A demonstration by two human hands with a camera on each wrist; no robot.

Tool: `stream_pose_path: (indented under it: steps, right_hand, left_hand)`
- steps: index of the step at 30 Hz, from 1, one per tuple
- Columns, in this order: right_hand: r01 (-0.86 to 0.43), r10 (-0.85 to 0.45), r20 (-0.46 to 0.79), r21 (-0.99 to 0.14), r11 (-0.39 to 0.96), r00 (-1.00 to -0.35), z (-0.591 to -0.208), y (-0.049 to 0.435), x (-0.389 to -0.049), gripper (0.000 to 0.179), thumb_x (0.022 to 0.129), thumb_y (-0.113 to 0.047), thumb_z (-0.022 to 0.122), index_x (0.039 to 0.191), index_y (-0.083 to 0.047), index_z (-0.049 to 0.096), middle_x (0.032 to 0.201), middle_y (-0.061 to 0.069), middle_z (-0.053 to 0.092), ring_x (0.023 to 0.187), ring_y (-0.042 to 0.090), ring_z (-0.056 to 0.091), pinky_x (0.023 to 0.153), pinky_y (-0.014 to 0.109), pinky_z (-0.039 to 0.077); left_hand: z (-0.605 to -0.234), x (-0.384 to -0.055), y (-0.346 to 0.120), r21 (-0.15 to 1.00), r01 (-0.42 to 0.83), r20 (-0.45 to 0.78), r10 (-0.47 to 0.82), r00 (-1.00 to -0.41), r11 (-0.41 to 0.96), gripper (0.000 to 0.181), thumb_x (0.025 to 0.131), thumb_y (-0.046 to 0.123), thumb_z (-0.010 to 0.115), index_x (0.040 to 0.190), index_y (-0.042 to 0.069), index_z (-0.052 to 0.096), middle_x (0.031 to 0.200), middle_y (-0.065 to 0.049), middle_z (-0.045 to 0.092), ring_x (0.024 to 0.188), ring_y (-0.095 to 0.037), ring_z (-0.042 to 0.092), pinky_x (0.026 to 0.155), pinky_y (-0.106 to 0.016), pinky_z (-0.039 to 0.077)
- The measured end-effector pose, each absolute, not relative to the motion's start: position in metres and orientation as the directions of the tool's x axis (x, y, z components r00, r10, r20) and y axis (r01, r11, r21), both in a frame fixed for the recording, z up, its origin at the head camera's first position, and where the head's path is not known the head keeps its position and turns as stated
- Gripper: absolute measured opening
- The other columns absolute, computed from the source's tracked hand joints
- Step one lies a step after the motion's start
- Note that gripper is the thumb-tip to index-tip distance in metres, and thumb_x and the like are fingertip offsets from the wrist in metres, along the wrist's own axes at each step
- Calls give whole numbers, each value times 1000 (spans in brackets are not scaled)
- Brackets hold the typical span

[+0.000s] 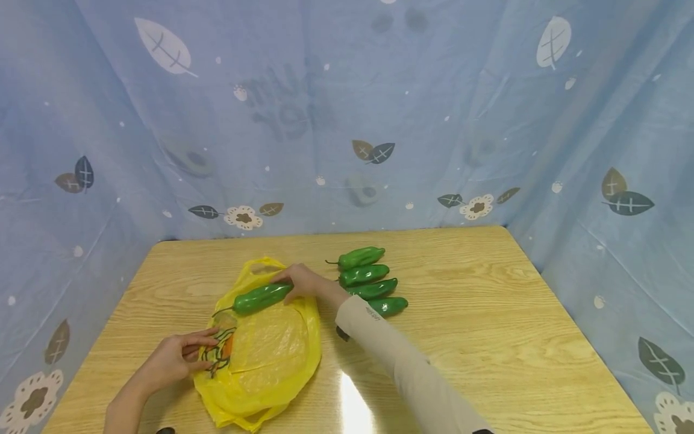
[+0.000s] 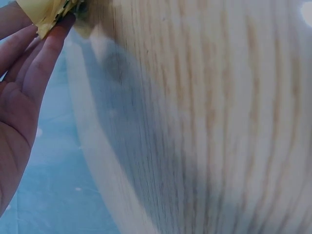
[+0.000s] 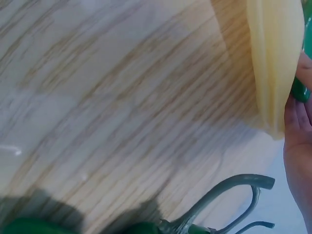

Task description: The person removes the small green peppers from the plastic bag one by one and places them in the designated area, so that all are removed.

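Observation:
A yellow plastic bag (image 1: 271,346) lies spread on the table, left of the middle, with a dark and orange print near its left edge. My left hand (image 1: 165,363) pinches that edge between thumb and fingers; the left wrist view shows crumpled yellow plastic (image 2: 40,14) at the fingertips. A long green pepper (image 1: 261,299) is over the bag's upper part, its stem pointing left. My right hand (image 1: 305,282) grips its blunt right end. In the right wrist view only the pepper's tip (image 3: 299,90) shows between the fingers, beside the bag's edge (image 3: 273,63).
Several more green peppers (image 1: 364,275) lie in a row right of the bag, stems to the left; the right forearm (image 1: 398,358) passes over the nearest ones. The wood-grain table (image 1: 488,337) meets a blue patterned curtain (image 1: 325,120) at its back and sides.

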State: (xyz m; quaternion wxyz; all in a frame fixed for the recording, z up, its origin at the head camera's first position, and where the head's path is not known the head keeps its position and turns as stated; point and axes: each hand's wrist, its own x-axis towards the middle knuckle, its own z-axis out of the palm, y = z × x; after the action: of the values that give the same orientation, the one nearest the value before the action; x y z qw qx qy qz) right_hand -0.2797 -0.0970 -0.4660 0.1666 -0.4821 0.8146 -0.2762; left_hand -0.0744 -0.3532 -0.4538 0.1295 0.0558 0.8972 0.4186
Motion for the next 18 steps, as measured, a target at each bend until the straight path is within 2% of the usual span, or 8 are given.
stream_pose_path:
  steps: [10, 18]
  right_hand:
    - [-720, -888, -38, -570, 395, -458, -461, -101, -275, 52, 84, -13, 75, 133, -8, 58, 132, 3, 59, 123, 15, 52, 101, 14, 41]
    - [-756, -890, 11, -532, 381, -456, -462, -101, -275, 48, 87, -22, 73, 132, -9, 59, 128, 3, 62, 117, 13, 56, 99, 14, 43]
  left_hand:
    - [-454, -74, -353, 764, 2, -174, 209, -962, 645, 42, 77, 15, 80, 113, -2, 68, 138, -27, 47, 118, -45, 50, 90, -40, 54]
    - [-454, -74, -354, 767, -1, -175, 208, -962, 642, 41, 77, 16, 80, 113, -2, 68, 138, -27, 47, 118, -45, 50, 90, -39, 54]
